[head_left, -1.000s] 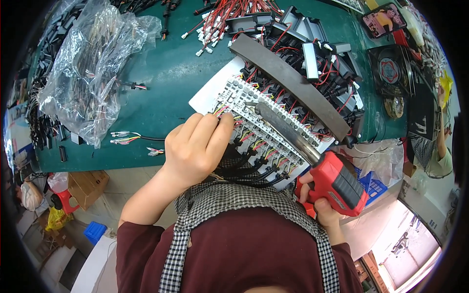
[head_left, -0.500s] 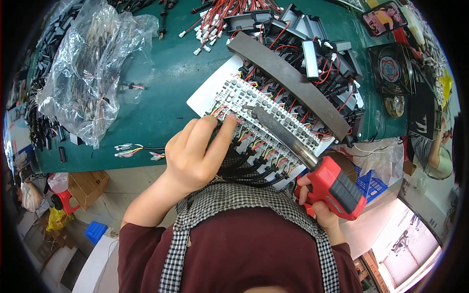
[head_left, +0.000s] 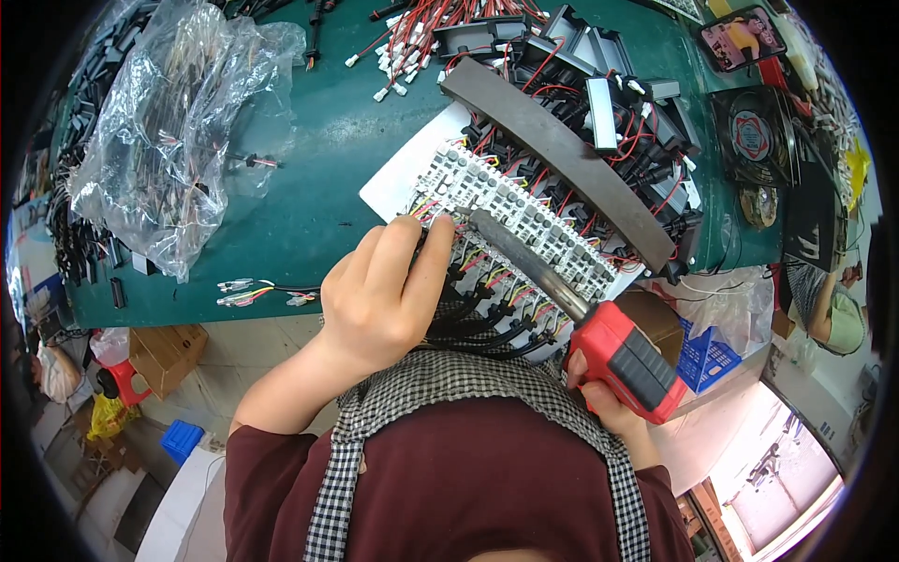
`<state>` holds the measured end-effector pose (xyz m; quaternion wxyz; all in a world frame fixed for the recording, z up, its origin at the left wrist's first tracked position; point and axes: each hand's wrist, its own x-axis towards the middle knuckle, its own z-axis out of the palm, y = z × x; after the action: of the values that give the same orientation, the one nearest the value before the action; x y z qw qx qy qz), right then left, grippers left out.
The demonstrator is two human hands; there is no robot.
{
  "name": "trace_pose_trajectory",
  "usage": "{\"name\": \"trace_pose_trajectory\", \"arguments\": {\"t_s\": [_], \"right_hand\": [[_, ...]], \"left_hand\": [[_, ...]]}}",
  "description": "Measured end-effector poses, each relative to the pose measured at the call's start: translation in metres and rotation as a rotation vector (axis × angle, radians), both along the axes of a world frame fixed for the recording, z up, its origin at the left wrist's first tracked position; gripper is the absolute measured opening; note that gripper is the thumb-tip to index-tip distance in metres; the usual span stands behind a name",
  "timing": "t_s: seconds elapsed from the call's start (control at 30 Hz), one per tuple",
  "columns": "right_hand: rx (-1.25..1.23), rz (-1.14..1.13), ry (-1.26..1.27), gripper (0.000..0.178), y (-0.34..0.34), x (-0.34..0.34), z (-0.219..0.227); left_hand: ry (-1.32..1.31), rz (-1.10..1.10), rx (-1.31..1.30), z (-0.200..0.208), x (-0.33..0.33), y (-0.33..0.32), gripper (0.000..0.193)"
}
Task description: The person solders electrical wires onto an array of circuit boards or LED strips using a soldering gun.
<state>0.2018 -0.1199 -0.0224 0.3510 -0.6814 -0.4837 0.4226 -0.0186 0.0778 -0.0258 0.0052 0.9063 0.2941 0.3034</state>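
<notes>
A panel of white circuit boards (head_left: 524, 211) lies slantwise on a white sheet (head_left: 403, 176) at the table's near edge. Black cables (head_left: 473, 326) with coloured wire ends join its near side. My left hand (head_left: 379, 295) is closed in a pinch at the panel's near left corner, on a black cable mostly hidden by the fingers. Gripped in my right hand (head_left: 604, 401) is a red and black soldering gun (head_left: 629, 361). Its long dark barrel crosses the boards, and the tip is close to my left fingertips; whether it touches the wires I cannot tell.
A dark curved bar (head_left: 562, 161) lies along the panel's far side. Behind it are piled black housings (head_left: 585, 56) and red wires (head_left: 421, 28). Clear plastic bags (head_left: 159, 140) of parts lie left, loose cable ends (head_left: 257, 292) near my left hand. A fan (head_left: 752, 136) and a phone (head_left: 742, 37) are right.
The soldering gun has shifted left and slightly toward me, its tip now nearer my left fingertips. My left hand stays almost in place, still pinching.
</notes>
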Motion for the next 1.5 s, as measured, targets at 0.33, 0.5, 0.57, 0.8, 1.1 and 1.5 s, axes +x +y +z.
{"name": "trace_pose_trajectory", "arguments": {"t_s": [0.33, 0.5, 0.57, 0.8, 1.1, 1.5], "right_hand": [[-0.034, -0.057, -0.030, 0.039, -0.005, -0.002, 0.002], [-0.043, -0.087, -0.097, 0.037, -0.001, -0.007, 0.006], [-0.057, -0.116, 0.094, 0.036, 0.004, -0.006, 0.010], [-0.079, -0.098, 0.007, 0.036, 0.002, -0.008, 0.001], [-0.043, -0.125, 0.128, 0.043, 0.006, -0.005, 0.012], [0.004, -0.235, 0.391, 0.058, 0.007, -0.010, 0.014]], "left_hand": [[0.021, 0.023, -0.096, 0.008, 0.002, -0.002, 0.031], [0.024, 0.027, -0.105, 0.009, 0.003, -0.003, 0.030], [0.025, 0.026, -0.111, 0.009, 0.003, -0.003, 0.029], [0.010, 0.006, -0.079, 0.003, 0.002, 0.000, 0.029], [0.007, 0.017, -0.132, 0.008, 0.003, -0.003, 0.029], [0.017, 0.024, -0.095, 0.007, 0.004, -0.005, 0.030]]}}
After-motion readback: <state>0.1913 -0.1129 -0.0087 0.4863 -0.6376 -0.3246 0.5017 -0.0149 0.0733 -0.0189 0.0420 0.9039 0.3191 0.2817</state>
